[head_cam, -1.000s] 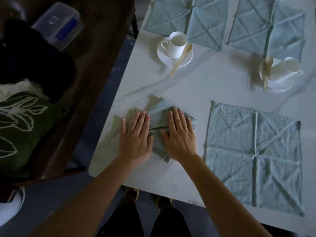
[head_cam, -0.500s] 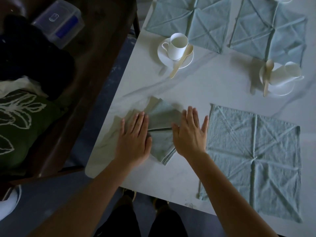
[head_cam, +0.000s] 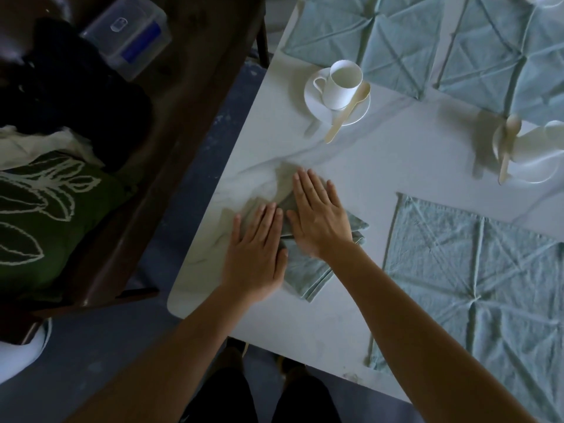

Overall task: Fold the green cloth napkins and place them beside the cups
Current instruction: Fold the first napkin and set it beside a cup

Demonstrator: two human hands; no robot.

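Observation:
A folded green napkin (head_cam: 308, 274) lies near the left corner of the white marble table (head_cam: 396, 166). My left hand (head_cam: 258, 253) lies flat on its left part, fingers together. My right hand (head_cam: 320, 218) presses flat on its upper part, fingers stretched out. Neither hand grips the cloth. An unfolded green napkin (head_cam: 476, 282) is spread to the right. Two more unfolded napkins lie at the back, one (head_cam: 363, 35) behind the white cup (head_cam: 343, 83) on its saucer, the other (head_cam: 500, 50) farther right. A second cup (head_cam: 540, 145) lies tipped on a saucer at the right edge.
A wooden spoon (head_cam: 348, 112) leans on the near saucer; another spoon (head_cam: 508, 148) rests by the tipped cup. Left of the table stands a dark wooden bench (head_cam: 195, 96) with a clear plastic box (head_cam: 128, 35), dark clothes and a green printed bag (head_cam: 45, 215).
My right hand moved back left from the napkin's right edge onto the top of the folded napkin. My left hand stayed pressed on the left part.

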